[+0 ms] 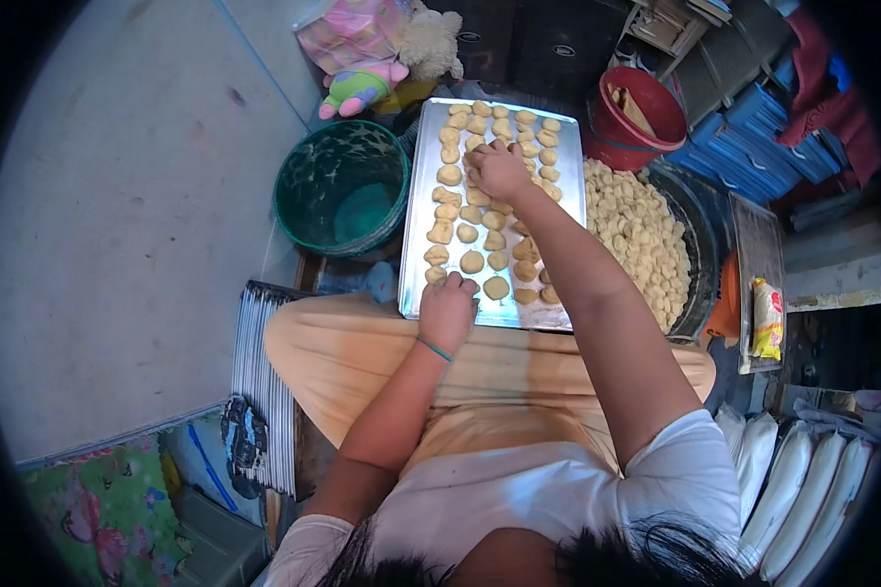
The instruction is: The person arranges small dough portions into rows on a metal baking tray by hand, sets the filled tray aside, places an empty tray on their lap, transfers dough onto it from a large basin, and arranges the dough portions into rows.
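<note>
A silver metal tray (510, 311) lies above my lap and bears rows of small pale dough pieces (472, 262). My left hand (447, 311) is at the tray's near left edge, its curled fingers touching a dough piece in the lowest row. Farther up, my right hand (499, 171) reaches over the upper middle rows, fingers bent down onto the dough there. Whether either hand grips a piece is hidden by the fingers. To the right of the tray, a large dark round basin (700, 256) holds a big heap of dough pieces (636, 230).
A green bucket (343, 186) stands left of the tray, a red bucket (639, 117) at the upper right. Stacked metal trays (264, 386) are at my left. A yellow packet (767, 318) lies on a tray at the right, above white bags (788, 479).
</note>
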### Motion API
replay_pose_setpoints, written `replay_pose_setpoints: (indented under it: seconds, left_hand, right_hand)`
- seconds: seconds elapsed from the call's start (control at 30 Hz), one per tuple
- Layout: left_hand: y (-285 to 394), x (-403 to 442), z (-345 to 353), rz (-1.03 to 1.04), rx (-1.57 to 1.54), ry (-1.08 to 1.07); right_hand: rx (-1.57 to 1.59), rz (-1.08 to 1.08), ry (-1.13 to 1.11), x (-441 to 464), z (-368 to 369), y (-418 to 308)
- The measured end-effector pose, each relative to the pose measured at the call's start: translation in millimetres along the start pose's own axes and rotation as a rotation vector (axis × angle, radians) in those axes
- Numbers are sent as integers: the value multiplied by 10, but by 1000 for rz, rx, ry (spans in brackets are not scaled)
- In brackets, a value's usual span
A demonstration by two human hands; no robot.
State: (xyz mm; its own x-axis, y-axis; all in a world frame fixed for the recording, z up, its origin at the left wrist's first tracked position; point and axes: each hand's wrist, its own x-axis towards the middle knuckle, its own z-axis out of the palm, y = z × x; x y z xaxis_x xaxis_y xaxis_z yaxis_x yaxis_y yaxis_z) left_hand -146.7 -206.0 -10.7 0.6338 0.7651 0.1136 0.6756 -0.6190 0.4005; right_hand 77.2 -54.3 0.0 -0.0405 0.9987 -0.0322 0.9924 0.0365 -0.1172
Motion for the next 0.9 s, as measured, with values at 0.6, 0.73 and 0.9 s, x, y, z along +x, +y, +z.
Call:
replay_pose_setpoints:
  seconds: [0.6, 0.73, 0.9]
  left_hand:
    - [-423, 206, -219, -297, -152, 100]
    - [-338, 253, -408, -340, -138, -33]
    - [-284, 296, -517, -349, -118, -90]
  right_hand:
    - [33, 145, 236, 913, 45, 47]
    - [95, 154, 294, 1044, 127, 127]
    - [182, 135, 298, 1031, -30, 139]
